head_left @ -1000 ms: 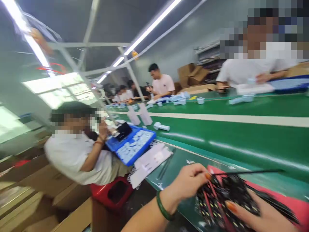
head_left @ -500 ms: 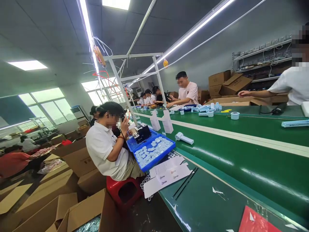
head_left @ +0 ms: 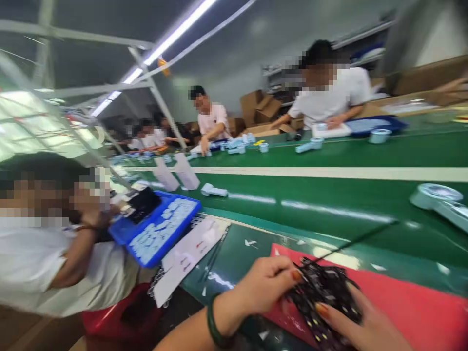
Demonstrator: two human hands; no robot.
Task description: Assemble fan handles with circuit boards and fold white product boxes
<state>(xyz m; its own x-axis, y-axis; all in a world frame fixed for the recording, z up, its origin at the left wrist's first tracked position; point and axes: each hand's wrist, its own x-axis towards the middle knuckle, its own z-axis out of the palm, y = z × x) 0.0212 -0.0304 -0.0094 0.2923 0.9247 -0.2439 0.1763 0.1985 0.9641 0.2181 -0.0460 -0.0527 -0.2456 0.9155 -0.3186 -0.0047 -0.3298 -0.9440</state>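
My left hand, with a dark green bangle on its wrist, pinches at the edge of a bundle of thin black strips. One long black strip sticks out from the bundle toward the upper right. My right hand grips the bundle from the right, its thumb across the front. Under both hands lies a flat red sheet on the green table. Blur hides the exact kind of the strips.
On the left, a seated co-worker leans beside a blue tray of pale blue parts. White printed sheets lie nearby. Across the green conveyor other people work. Light blue handheld fans lie on the belt.
The view has swung right and down. Both my hands and the black bundle have come into view over the red sheet. A light blue fan now shows at the right.
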